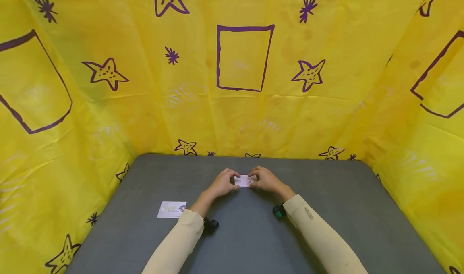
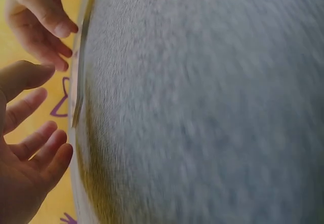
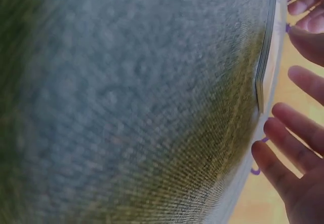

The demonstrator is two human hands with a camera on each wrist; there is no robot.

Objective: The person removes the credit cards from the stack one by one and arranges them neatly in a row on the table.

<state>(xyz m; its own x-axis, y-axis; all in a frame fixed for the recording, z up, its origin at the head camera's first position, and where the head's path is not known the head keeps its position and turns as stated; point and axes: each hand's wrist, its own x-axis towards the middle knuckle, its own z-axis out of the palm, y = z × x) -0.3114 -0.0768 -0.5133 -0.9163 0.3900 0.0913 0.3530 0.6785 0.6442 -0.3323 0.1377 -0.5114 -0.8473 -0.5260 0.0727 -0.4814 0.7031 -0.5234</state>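
A small white stack of cards (image 1: 243,181) lies flat at the middle of the table's far half. Its layered edges (image 3: 265,57) show in the right wrist view. My left hand (image 1: 222,184) is at the stack's left end, thumb and fingers spread apart. At the right end is my right hand (image 1: 269,181), its fingertips over or beside the cards. Both wrist views show the fingers loosely bent with gaps between them and the stack; whether any fingertip touches it I cannot tell. A white card marked VIP (image 1: 170,210) lies left of my left forearm.
The grey table (image 1: 239,233) has its far edge against a yellow cloth (image 1: 246,117) with purple drawings. This cloth also rises along both sides. Dark wrist cameras (image 1: 210,225) hang beneath both forearms, close above the table.
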